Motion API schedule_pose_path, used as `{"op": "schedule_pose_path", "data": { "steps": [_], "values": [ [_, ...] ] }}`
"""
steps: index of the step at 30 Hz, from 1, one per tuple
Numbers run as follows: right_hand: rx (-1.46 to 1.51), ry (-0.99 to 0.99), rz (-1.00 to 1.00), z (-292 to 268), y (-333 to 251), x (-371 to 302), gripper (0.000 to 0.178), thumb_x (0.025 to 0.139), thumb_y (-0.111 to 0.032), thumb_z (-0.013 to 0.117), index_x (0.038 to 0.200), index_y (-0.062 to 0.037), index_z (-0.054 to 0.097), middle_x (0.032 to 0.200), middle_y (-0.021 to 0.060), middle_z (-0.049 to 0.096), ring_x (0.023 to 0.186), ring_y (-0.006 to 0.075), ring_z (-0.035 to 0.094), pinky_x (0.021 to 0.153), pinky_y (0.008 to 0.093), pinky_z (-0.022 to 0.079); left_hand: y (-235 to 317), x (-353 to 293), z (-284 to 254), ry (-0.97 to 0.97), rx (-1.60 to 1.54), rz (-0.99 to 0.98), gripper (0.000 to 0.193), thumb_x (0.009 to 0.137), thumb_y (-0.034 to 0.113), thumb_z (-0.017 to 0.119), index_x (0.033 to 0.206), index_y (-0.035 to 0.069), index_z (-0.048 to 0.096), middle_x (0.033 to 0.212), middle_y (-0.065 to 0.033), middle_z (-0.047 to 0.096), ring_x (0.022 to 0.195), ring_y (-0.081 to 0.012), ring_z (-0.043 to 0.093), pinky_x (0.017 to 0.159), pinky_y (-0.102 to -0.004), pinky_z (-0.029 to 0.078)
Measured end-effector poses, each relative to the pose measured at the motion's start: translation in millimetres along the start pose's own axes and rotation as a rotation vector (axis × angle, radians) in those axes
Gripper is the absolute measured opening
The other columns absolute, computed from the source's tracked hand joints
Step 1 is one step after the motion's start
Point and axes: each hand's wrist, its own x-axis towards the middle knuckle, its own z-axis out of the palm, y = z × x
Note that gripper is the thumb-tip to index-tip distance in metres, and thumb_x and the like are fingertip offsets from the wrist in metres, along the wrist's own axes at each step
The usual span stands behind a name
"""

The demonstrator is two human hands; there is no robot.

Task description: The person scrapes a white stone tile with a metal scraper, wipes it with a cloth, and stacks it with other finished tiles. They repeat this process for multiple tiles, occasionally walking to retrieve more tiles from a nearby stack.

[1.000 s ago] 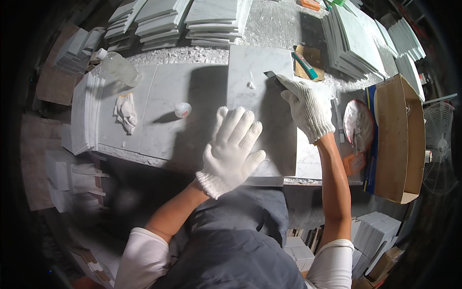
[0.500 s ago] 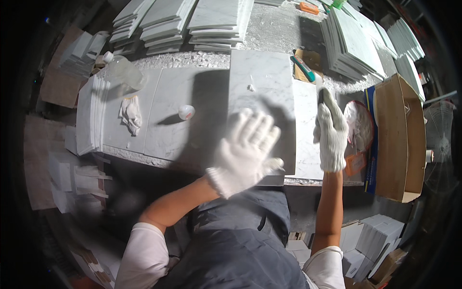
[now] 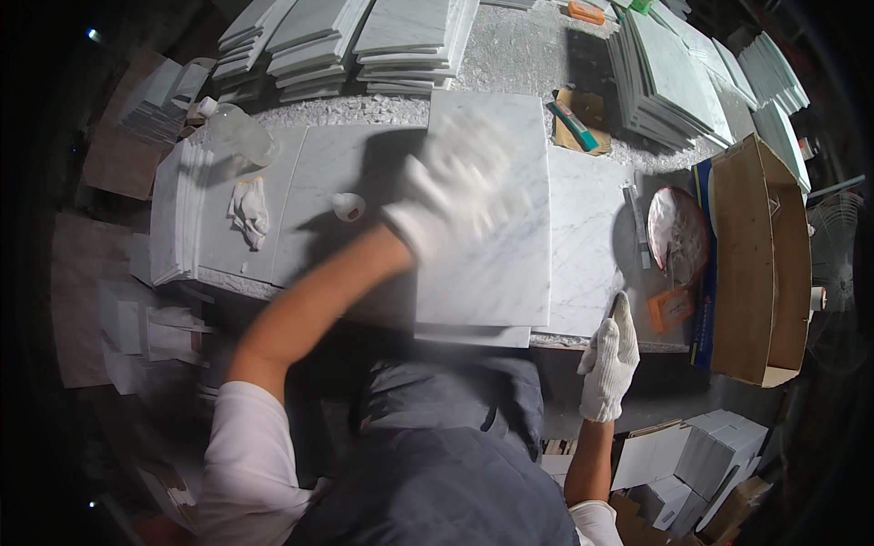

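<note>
My left hand (image 3: 460, 196), in a white knit glove and smeared by motion, is over a pale grey-veined marble tile (image 3: 492, 282); its fingers look stretched out, with nothing held. Whether the palm touches the tile cannot be told. This tile lies on top of another, whose edge shows at the front. My right hand (image 3: 608, 369), gloved too, is closed at the bench's front edge around a thin dark-handled tool (image 3: 622, 300), mostly hidden by the fingers. Left of the marble tile a small white round container (image 3: 347, 207) lies on the bench slabs.
A clear plastic bottle (image 3: 238, 135) and a crumpled glove (image 3: 248, 214) lie at the left. A green cutter knife (image 3: 575, 126) rests on brown card behind. A narrow metal strip (image 3: 637, 226), a round bag (image 3: 678, 237), an orange box (image 3: 671, 310) and a cardboard box (image 3: 742, 264) occupy the right. Tile stacks (image 3: 401, 41) stand behind.
My left hand has swept away from me across the tile. My right hand has drawn back toward me to the bench edge with the tool. The tile has shifted slightly left.
</note>
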Motion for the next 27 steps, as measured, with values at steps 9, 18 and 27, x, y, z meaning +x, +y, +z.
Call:
{"op": "schedule_pose_path", "data": {
  "steps": [9,18,27],
  "values": [
    [0.175,0.269,0.005,2,-29,4,0.051,0.105,-0.009,0.057,0.154,-0.0044,0.046,0.088,-0.0049,0.054,0.06,0.0001,0.038,0.051,0.0168,0.033,171,-115,-24,-0.063,-1.114,0.374,0.062,0.097,0.048,0.065,0.146,0.012,0.054,0.149,-0.0135,0.054,0.138,-0.0331,0.051,0.114,-0.0467,0.042],
    [0.223,0.219,0.129,8,-30,-20,0.043,0.099,-0.01,0.067,0.139,0.0058,0.059,0.107,0.0087,0.071,0.078,0.0084,0.061,0.063,0.0208,0.048,205,-73,-7,-0.447,-1.832,-0.282,0.054,0.105,0.031,0.063,0.146,-0.002,0.051,0.135,-0.0177,0.064,0.121,-0.0222,0.062,0.105,-0.0318,0.049],
    [0.06,0.008,0.296,-44,-30,-7,0.041,0.103,-0.023,0.064,0.135,0.0015,0.063,0.1,0.0088,0.074,0.066,0.0099,0.066,0.052,0.0224,0.053,213,-62,9,-0.426,-2.105,-0.501,0.034,0.109,0.023,0.054,0.116,-0.009,0.06,0.108,-0.0152,0.069,0.094,-0.0204,0.07,0.09,-0.0311,0.057]
  ]
}}
